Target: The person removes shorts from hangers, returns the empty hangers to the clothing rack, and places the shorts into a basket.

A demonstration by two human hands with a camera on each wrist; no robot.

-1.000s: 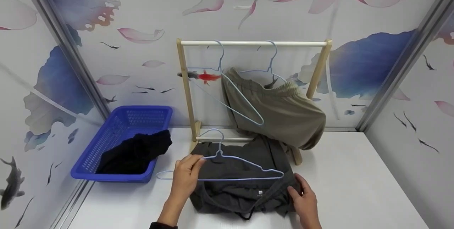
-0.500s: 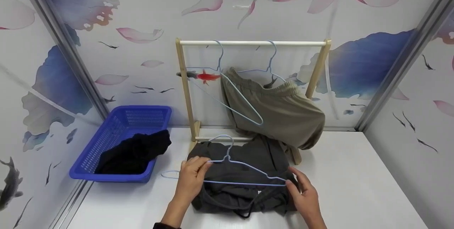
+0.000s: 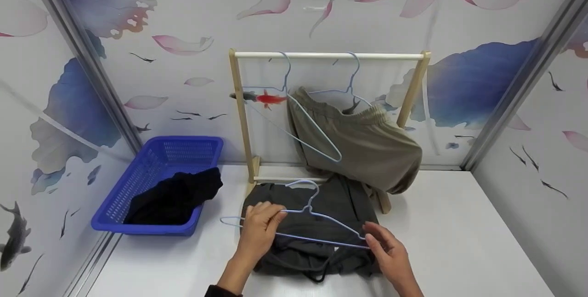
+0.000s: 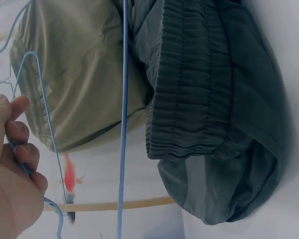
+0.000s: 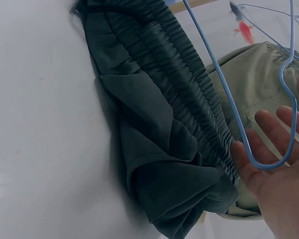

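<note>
My left hand (image 3: 262, 230) grips a light blue clothes hanger (image 3: 321, 240) by its left shoulder, just beside the hook. The hanger is over a pair of dark grey shorts (image 3: 294, 198) lying on the table. Their gathered elastic waistband (image 4: 194, 89) shows in the left wrist view, and a dark drawstring hangs toward the front. At the hanger's right end is my right hand (image 3: 390, 255). In the right wrist view its loosely spread fingers (image 5: 276, 129) lie behind the hanger's rounded corner, without curling round it.
Behind the shorts stands a rack with wooden legs and a white rail (image 3: 317, 55). Khaki shorts (image 3: 358, 145) hang on one hanger there; a bare hanger (image 3: 317, 127) hangs to their left. A blue basket (image 3: 142, 229) with a black garment (image 3: 170, 200) stands at the left.
My left hand has carried the hanger rightward and slightly toward me over the grey shorts. My right hand has left the shorts' right edge and come to the hanger's right end.
</note>
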